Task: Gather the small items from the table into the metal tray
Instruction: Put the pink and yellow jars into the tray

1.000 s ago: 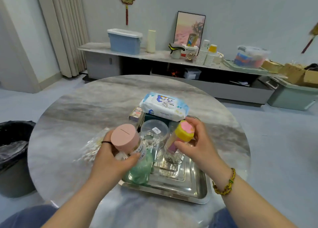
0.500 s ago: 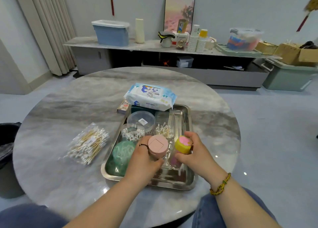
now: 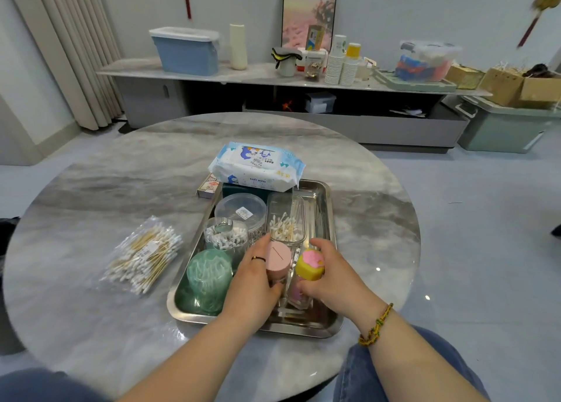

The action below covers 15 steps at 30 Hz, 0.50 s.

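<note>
Two grips closed inside the metal tray (image 3: 329, 207): left hand (image 3: 253, 283) around pink-lidded jar (image 3: 277, 263), right hand (image 3: 332, 283) around yellow-capped bottle (image 3: 309, 265).

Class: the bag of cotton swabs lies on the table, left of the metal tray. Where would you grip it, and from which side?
Pinch the bag of cotton swabs across its middle from above. It lies flat and floppy, sticks running lengthwise, so a grip across them probably stops sagging. Nothing blocks its top, and the metal tray sits to its right.
</note>
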Each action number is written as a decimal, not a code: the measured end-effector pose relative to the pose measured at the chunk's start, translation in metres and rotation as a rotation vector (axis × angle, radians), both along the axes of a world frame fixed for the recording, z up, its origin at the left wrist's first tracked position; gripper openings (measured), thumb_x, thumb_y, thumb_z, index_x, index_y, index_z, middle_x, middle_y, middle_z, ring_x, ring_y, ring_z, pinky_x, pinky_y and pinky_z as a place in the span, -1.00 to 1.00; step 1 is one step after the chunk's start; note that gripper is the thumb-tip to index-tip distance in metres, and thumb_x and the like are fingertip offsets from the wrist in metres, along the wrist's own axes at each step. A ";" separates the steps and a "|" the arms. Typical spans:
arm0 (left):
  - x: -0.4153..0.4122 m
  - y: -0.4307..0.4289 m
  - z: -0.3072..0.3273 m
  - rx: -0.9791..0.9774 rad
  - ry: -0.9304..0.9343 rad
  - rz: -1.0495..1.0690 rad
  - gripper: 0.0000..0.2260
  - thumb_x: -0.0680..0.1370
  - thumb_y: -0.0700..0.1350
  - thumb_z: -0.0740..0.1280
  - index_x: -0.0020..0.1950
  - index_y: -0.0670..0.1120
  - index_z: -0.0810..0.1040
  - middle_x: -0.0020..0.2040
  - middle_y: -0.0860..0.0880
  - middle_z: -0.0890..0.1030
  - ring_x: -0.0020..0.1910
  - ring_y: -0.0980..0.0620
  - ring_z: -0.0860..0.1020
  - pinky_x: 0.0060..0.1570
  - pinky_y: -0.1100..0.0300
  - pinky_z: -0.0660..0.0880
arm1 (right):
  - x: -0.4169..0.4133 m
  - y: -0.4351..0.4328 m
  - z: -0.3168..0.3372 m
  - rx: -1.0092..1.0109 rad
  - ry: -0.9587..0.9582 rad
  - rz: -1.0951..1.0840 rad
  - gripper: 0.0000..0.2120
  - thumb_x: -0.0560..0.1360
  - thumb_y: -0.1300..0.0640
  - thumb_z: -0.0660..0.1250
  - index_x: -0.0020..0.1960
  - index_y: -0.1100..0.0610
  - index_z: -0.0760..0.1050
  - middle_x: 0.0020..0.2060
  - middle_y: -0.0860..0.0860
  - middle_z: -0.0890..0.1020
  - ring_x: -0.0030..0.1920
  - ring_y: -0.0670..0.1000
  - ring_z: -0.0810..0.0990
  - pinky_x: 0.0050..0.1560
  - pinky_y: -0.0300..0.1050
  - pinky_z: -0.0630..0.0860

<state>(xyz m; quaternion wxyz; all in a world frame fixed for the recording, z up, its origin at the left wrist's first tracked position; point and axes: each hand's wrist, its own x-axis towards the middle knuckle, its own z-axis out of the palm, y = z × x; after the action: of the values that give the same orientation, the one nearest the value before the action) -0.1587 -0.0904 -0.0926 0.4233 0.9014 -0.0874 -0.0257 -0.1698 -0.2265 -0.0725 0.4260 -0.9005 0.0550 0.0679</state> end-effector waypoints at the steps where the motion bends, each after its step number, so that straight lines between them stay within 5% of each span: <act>1: 0.000 0.001 0.002 0.021 -0.013 -0.009 -0.31 0.43 -0.26 0.33 0.47 -0.06 0.06 0.46 -0.05 0.23 0.43 0.01 0.24 0.34 0.26 0.21 | 0.000 0.001 0.000 -0.009 0.006 0.006 -0.28 0.35 0.25 0.40 0.41 0.09 0.13 0.32 0.13 0.35 0.23 0.10 0.44 0.18 -0.19 0.39; 7: -0.008 0.010 0.015 0.039 -0.176 -0.071 -0.38 0.45 -0.22 0.32 0.45 -0.04 0.14 0.47 0.04 0.18 0.46 0.08 0.17 0.28 0.42 0.08 | -0.006 0.006 0.005 -0.086 0.000 0.018 -0.26 0.34 0.19 0.42 0.41 0.07 0.13 0.33 0.11 0.31 0.23 0.06 0.43 0.09 -0.28 0.34; 11: -0.015 0.039 0.017 0.061 -0.381 -0.035 -0.54 0.37 -0.03 0.28 0.27 0.07 0.35 0.24 0.20 0.35 0.26 0.12 0.30 0.23 0.44 0.12 | -0.015 0.015 0.005 -0.142 -0.024 -0.009 -0.29 0.31 0.10 0.44 0.36 0.06 0.18 0.28 0.07 0.33 0.22 0.05 0.42 0.17 -0.20 0.38; 15: -0.018 0.069 0.012 0.017 -0.322 0.154 -0.45 0.34 -0.12 0.35 0.32 -0.05 0.35 0.29 -0.08 0.41 0.27 0.06 0.27 0.26 0.32 0.13 | -0.020 0.033 0.003 -0.198 -0.081 -0.036 -0.42 0.32 0.05 0.43 0.25 0.12 0.28 0.09 0.02 0.34 0.14 0.05 0.44 0.02 -0.26 0.35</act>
<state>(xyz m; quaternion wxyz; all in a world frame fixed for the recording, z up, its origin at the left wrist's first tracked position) -0.1762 -0.0217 -0.0804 0.3968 0.9014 -0.0846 0.1510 -0.1899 -0.1931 -0.0699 0.3381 -0.9390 0.0601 0.0180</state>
